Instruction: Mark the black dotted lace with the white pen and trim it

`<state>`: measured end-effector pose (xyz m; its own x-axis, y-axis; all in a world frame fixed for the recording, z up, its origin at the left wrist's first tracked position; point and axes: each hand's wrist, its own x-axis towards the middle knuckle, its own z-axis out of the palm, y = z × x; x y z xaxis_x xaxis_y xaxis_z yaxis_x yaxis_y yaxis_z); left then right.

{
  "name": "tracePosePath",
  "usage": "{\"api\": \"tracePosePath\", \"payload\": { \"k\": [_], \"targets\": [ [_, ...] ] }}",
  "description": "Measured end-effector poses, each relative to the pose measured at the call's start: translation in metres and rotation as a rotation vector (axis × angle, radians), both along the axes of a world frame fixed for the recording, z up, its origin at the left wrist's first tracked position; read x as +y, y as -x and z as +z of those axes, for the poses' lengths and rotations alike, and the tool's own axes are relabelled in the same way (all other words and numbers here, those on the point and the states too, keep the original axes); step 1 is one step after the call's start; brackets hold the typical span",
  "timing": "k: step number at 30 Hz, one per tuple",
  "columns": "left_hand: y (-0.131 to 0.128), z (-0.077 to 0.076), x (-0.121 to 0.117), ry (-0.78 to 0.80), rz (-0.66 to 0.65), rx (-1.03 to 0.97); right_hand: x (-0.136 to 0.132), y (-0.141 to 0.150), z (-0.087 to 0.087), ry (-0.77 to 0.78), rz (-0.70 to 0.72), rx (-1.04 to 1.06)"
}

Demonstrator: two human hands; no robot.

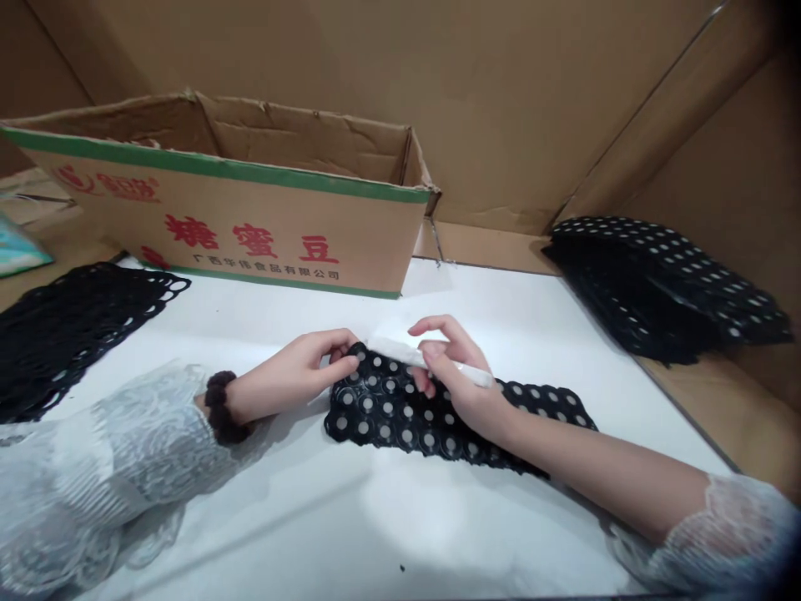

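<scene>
A black openwork strip [397, 419] with rows of round pale spots lies across the white tabletop in front of me. My left hand [313, 371] pinches its upper left corner between thumb and fingers. In my right hand [460, 380], held over the strip's upper edge, is a slim white pen-shaped tool [400, 351]. Its tip points left toward the pinched corner, and its rounded end sticks out at the right of the palm. What the tip is like, I cannot make out against the white table. My right hand and forearm cover part of the strip.
A cardboard box [263, 225] with a green rim and red lettering stands behind my hands. More black openwork pieces [75, 325] lie at the left, and a spotted black pile [663, 284] sits at the back right. Cardboard walls [531, 100] enclose the white table [300, 517].
</scene>
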<state>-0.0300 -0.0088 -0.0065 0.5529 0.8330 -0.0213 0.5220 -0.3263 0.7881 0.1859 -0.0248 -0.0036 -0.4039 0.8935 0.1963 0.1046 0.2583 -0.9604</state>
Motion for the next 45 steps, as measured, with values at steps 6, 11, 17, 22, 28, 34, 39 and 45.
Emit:
{"api": "tracePosePath", "payload": {
  "k": [6, 11, 17, 22, 28, 34, 39, 45],
  "targets": [
    [-0.001, -0.005, 0.002, -0.006, 0.098, -0.006, 0.012, -0.002, -0.016, 0.239, 0.004, 0.138],
    [-0.002, -0.006, 0.003, 0.145, 0.171, -0.118, 0.014, -0.004, -0.014, 0.233, 0.007, 0.131],
    [-0.005, -0.003, 0.003, 0.254, 0.238, -0.196, 0.012, -0.003, -0.011, 0.249, 0.035, 0.090],
    [-0.006, -0.001, 0.002, 0.264, 0.243, -0.237, 0.012, -0.002, -0.011, 0.241, 0.093, 0.052],
    [-0.007, -0.003, 0.001, 0.243, 0.253, -0.221, 0.010, -0.003, -0.011, 0.182, 0.156, -0.037],
    [-0.016, -0.004, -0.008, 0.032, 0.316, -0.061, 0.006, -0.001, -0.010, 0.047, 0.222, -0.222],
    [-0.027, 0.001, -0.018, -0.170, 0.367, 0.109, 0.001, 0.005, -0.009, -0.057, 0.158, -0.343],
    [-0.020, 0.001, -0.010, -0.079, 0.318, 0.098, -0.001, 0.004, -0.010, -0.063, 0.124, -0.308]
  ]
}}
